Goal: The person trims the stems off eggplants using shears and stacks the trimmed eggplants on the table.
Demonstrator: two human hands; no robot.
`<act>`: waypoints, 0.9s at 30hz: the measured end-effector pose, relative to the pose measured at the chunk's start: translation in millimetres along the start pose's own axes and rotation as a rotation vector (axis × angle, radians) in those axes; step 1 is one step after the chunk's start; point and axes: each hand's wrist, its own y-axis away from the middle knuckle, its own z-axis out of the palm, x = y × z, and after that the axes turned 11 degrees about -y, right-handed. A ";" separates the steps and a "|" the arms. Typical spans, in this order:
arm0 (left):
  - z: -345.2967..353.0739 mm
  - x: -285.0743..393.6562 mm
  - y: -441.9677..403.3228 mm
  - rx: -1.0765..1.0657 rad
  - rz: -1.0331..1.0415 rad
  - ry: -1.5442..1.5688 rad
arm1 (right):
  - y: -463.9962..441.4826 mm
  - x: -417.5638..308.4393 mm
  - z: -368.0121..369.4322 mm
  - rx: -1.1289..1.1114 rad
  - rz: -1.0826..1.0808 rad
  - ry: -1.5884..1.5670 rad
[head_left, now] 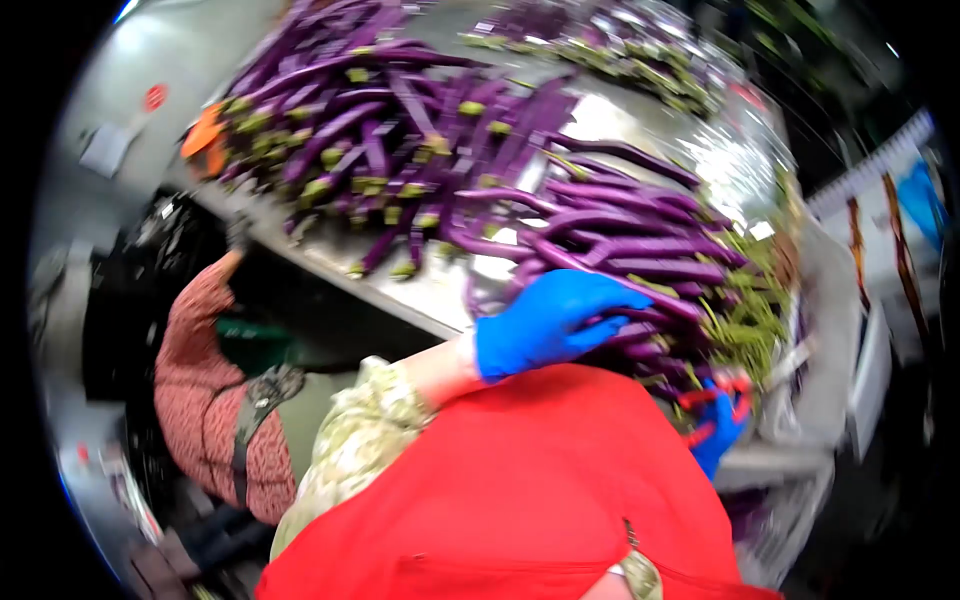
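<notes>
My left hand [550,322], in a blue glove, reaches over the near edge of a pile of long purple eggplants [640,245]. Its fingers point right and lie against the eggplants; whether they grip one is hidden. At the right end of this pile, beside the green stems [755,330], my right hand [715,430], also blue-gloved, is closed around red-handled scissors [740,385]. The blades are blurred. Further left on the metal table [430,300] lies a larger heap of eggplants [370,140] with short green ends.
A person in a pink patterned top [210,380] stands at the left by the table. Plastic-wrapped eggplants [600,40] lie at the back. Clear plastic [735,150] and a pale bin [830,320] are at the right. An orange object [205,140] sits at the left corner.
</notes>
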 end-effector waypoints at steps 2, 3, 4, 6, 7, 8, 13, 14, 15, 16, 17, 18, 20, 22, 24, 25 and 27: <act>-7.5 -20.2 -3.2 0.057 -0.015 -0.087 | -3.1 -5.2 1.7 -0.016 -0.001 -0.019; -13.2 -21.2 -4.7 0.081 -0.059 -0.075 | -2.3 -13.2 10.3 -0.016 0.007 -0.030; -18.8 -21.8 -5.4 0.107 -0.097 -0.047 | -2.3 -18.6 13.8 -0.008 0.008 -0.032; -28.5 -27.9 -6.3 0.242 -0.042 -0.131 | -26.8 -0.7 -20.0 -0.200 -0.109 -0.106; -31.7 -31.2 -3.5 0.257 -0.088 -0.163 | -32.7 -3.9 -20.3 -0.306 -0.079 -0.086; -38.9 -36.8 1.6 0.230 -0.148 -0.115 | -37.7 -3.8 -25.2 -0.210 -0.068 -0.011; -51.2 -55.7 54.6 0.364 -0.509 -0.074 | -56.9 -3.1 -16.6 -0.135 0.022 0.072; -53.3 -57.7 66.2 0.402 -0.534 -0.070 | -52.0 -4.9 -3.2 -0.052 0.011 0.121; -51.4 -64.8 82.5 0.440 -0.584 -0.153 | -52.7 -4.5 1.4 -0.086 0.005 0.103; -50.0 -72.8 98.9 0.475 -0.631 -0.239 | -52.6 -3.7 6.0 -0.119 -0.003 0.080; -54.5 -74.3 108.8 0.514 -0.654 -0.318 | -50.3 -2.6 13.7 -0.116 0.005 0.087; -58.9 -76.8 118.4 0.548 -0.672 -0.397 | -47.1 -1.7 20.2 -0.109 0.010 0.093; -62.3 -113.6 147.9 0.609 -0.692 -0.656 | -40.0 -6.1 29.6 -0.100 0.035 0.133; -74.6 -126.5 156.9 0.425 -0.831 -1.082 | -42.9 -2.5 29.1 -0.138 -0.004 0.125; -76.2 -149.3 167.2 0.322 -1.069 -1.137 | -41.8 -4.9 30.2 -0.086 -0.001 0.130; -77.6 -163.9 175.5 0.262 -1.160 -1.096 | -40.1 -5.1 30.4 -0.092 -0.011 0.108; -78.5 -181.5 180.2 0.238 -1.210 -1.051 | -37.6 -6.0 28.3 -0.122 -0.025 0.074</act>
